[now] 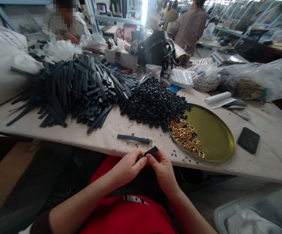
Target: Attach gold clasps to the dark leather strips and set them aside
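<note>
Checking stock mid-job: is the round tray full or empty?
Partly filled: gold buckles are heaped left; the tray is bare at right.

Strap pile on table, left; loop heap to its right; tray right of that, buckles in its left part; phone right of tray; finished strap before loop heap; held strap nearer, between left hand and right hand.

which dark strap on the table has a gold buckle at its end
The lone strap between the heaped straps and round tray: a gold buckle shows at its right end, none visible on the heap.
</note>
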A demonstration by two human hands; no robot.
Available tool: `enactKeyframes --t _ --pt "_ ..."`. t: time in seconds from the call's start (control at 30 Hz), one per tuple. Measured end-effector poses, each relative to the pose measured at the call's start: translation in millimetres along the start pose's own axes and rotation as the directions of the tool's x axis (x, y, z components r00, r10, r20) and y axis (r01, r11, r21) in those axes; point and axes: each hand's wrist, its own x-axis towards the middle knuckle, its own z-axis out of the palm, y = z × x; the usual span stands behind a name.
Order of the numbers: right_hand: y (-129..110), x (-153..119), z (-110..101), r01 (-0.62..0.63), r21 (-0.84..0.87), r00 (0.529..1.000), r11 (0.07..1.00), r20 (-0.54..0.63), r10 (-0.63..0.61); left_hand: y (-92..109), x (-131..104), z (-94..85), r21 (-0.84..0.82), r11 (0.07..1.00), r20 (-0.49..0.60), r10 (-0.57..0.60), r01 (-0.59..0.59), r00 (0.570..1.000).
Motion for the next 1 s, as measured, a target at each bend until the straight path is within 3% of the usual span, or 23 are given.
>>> enactKeyframes --t 0.07,0.17,0.3,0.37,0.47,0.53,0.57,0.63,0.73,0.8,0.9,1.0 --pt "2.2 -2.8 0.3 -0.005 -0.033 0.999 0.999 0.041 0.006 -2.1 -2.9 1.3 -0.027 1.000 -0.024 -0.015 0.015 1.000" --pt "4.4 -2.8 0.1 -0.018 -0.070 1.000 0.997 0.014 0.020 -6.8 -4.8 3.5 -0.120 0.992 -0.005 -0.043 0.042 0.999" --pt "5.1 2.8 0.1 -0.190 0.142 0.980 0.972 0.080 0.180 -11.0 -3.1 5.3 -0.252 0.960 0.056 -0.113 0.124 0.992" --pt "5.1 3.4 0.3 -0.212 0.139 0.976 0.967 0.084 0.202 -11.7 -1.3 6.1 -0.290 0.939 0.086 -0.169 0.187 0.982" --pt "4.9 -0.2 -0.7 0.022 -0.180 1.000 0.983 -0.013 -0.025 -11.4 0.5 7.3 -0.248 0.952 0.053 -0.172 0.180 0.984" --pt "4.5 -2.1 -2.8 0.198 -0.424 0.974 0.884 -0.013 -0.225 -9.8 0.3 7.5 -0.129 0.985 -0.031 -0.124 0.119 0.992" --pt "4.1 -1.9 -4.1 0.233 -0.488 0.964 0.841 0.003 -0.265 -8.5 -0.4 7.0 -0.061 0.994 -0.071 -0.099 0.095 0.993" --pt "2.7 1.2 -7.0 0.188 -0.488 0.980 0.852 0.032 -0.198 -5.1 -2.3 4.6 0.033 0.996 -0.095 -0.080 0.084 0.992" --pt "-0.5 8.7 -10.1 -0.004 -0.334 0.994 0.943 0.098 0.039 -1.4 -4.1 -1.8 0.055 0.994 -0.010 -0.097 0.098 0.995" --pt "-1.8 11.8 -10.7 -0.070 -0.278 0.982 0.958 0.147 0.115 -2.8 -2.6 -5.2 0.048 0.994 0.036 -0.098 0.096 0.995" --pt "-0.9 11.6 -10.3 0.055 -0.358 0.991 0.932 0.133 -0.007 -10.3 3.0 -5.5 0.053 0.992 0.019 -0.111 0.110 0.994" --pt "1.7 10.8 -10.8 0.221 -0.498 0.975 0.839 0.138 -0.175 -15.3 7.4 -2.6 0.093 0.987 -0.033 -0.129 0.131 0.991"
